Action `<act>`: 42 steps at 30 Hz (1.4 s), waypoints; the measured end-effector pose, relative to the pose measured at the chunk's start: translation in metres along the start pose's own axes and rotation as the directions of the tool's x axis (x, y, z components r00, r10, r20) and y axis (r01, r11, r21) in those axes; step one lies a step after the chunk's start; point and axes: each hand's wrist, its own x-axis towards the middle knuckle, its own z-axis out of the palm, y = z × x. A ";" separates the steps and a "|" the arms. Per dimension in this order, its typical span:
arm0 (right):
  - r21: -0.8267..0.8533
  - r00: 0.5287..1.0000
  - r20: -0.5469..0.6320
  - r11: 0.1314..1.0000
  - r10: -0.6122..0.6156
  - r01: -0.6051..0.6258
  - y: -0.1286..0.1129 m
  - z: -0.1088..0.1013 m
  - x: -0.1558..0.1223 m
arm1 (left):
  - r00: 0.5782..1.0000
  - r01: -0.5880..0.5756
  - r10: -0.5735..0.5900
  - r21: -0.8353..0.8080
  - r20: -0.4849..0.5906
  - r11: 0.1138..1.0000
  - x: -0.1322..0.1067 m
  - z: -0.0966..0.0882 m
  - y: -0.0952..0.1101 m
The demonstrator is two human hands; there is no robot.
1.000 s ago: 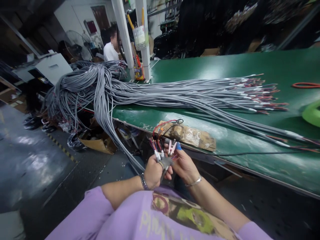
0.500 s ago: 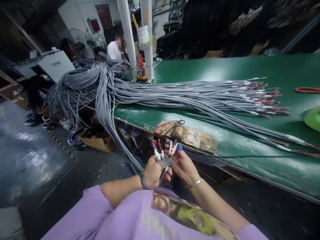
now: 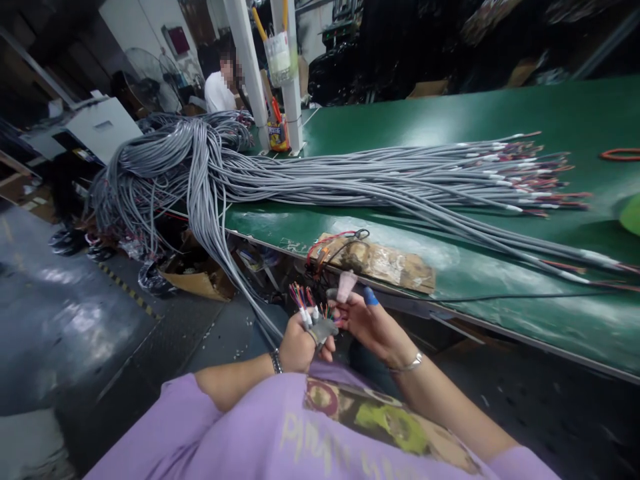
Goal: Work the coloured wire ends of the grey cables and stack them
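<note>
1. Your left hand point(image 3: 297, 343) is closed around a few grey cables point(image 3: 265, 320); their white collars point(image 3: 306, 316) and coloured wire ends point(image 3: 301, 295) fan upward from your fist.
2. Your right hand point(image 3: 375, 327) is just beside it, fingers curled, with a blue cover point(image 3: 371, 296) on one digit. A blurred pink clip point(image 3: 346, 285) sits at its fingertips; you cannot tell whether they pinch it or a wire.
3. The gap between your hands is wider than half a second ago, and another tuft of wires point(image 3: 327, 311) now shows beside the collars. That leaves those ends more exposed, with your right fingers near them.
4. Past your hands, a brown board point(image 3: 410, 272) lies at the edge of the bench point(image 3: 390, 130), red and black leads at its left end.
5. Behind it, a long bundle of grey cables point(image 3: 320, 175) stretches along the bench.
6. On the white post, a see-through cup point(image 3: 280, 63) holds yellow-handled tools; a yellow packet point(image 3: 277, 135) stands at its foot, something red rising from it.
7. Below the bench edge, a cardboard box point(image 3: 203, 285) holds dark, unclear contents.
</note>
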 end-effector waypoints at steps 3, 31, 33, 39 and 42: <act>-0.284 0.999 0.022 0.958 0.032 -0.024 -0.006 0.003 -0.009 | 0.999 -0.001 -0.002 0.078 0.038 0.997 -0.001 -0.007 -0.004; -0.501 0.973 -0.065 0.850 -0.221 0.160 -0.001 0.029 -0.025 | 0.953 0.030 -0.117 0.296 0.279 0.955 0.002 -0.015 0.012; -0.548 0.979 -0.063 0.827 -0.194 0.128 -0.003 0.028 -0.021 | 0.950 0.017 -0.116 0.323 0.289 0.946 0.001 -0.019 0.009; -0.424 0.963 -0.103 0.886 -0.250 0.185 0.004 0.031 -0.014 | 0.991 -0.061 0.045 0.127 0.127 0.990 0.006 -0.022 -0.009; -0.341 0.966 -0.130 0.925 -0.223 0.168 0.006 0.034 -0.016 | 0.998 -0.053 0.052 0.050 0.024 0.997 0.007 -0.017 -0.009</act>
